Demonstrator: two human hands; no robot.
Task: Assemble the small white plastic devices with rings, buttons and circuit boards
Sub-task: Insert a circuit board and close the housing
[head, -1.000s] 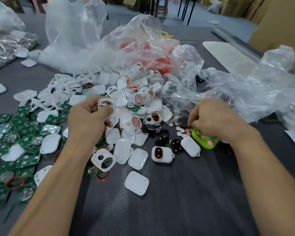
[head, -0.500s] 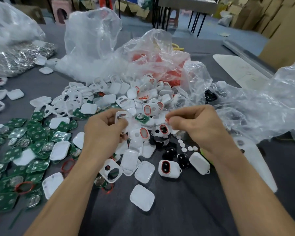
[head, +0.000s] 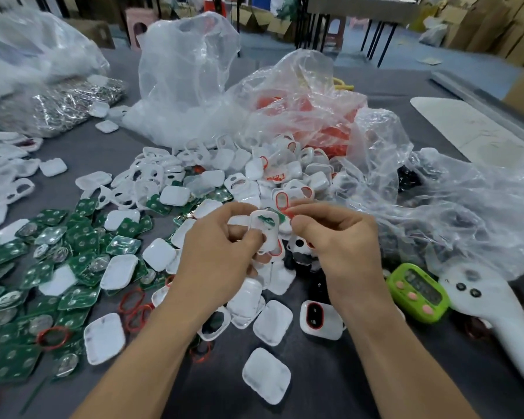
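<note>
My left hand (head: 221, 255) grips a white plastic front shell (head: 265, 228) with cut-out windows, held up over the pile. My right hand (head: 342, 240) pinches a thin red ring (head: 289, 210) at the shell's upper right edge. Below the hands lies a heap of white shells (head: 254, 176), some fitted with red rings. Green circuit boards (head: 43, 267) cover the table's left side. Loose red rings (head: 132, 306) lie among them. An assembled white device with a red ring (head: 319, 320) sits near my right forearm.
Clear plastic bags (head: 188, 86) stand at the back; one holds red parts (head: 333, 128), another crumpled bag (head: 466, 207) spreads at the right. A green timer (head: 418, 291) and a white handheld controller (head: 490, 316) lie at the right. Metal clips in a bag (head: 61, 107) sit far left.
My right hand left the small parts near the green timer and rose toward the shell with a red ring. My left hand lifted the shell slightly. The camera tilted upward.
</note>
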